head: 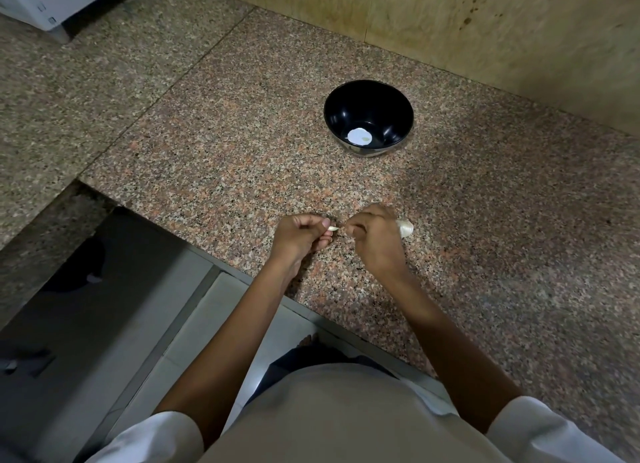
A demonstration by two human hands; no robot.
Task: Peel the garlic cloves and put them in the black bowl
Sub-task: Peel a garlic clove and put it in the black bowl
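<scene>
A small pale garlic clove (333, 228) is pinched between the thumb and fingers of my left hand (300, 238), just above the granite counter near its front edge. My right hand (372, 235) has its fingertips curled onto the clove's right end. A white garlic bulb (406, 228) lies on the counter, partly hidden behind my right hand. The black bowl (398, 107) stands farther back on the counter, with a bright white patch at its bottom; I cannot tell whether that is a clove or a reflection.
The speckled granite counter (242, 143) runs left and right, with a seam on the left. A beige tiled wall (485, 22) rises close behind the bowl. A white appliance (52, 1) sits at the far left. Below the counter's front edge lies the floor.
</scene>
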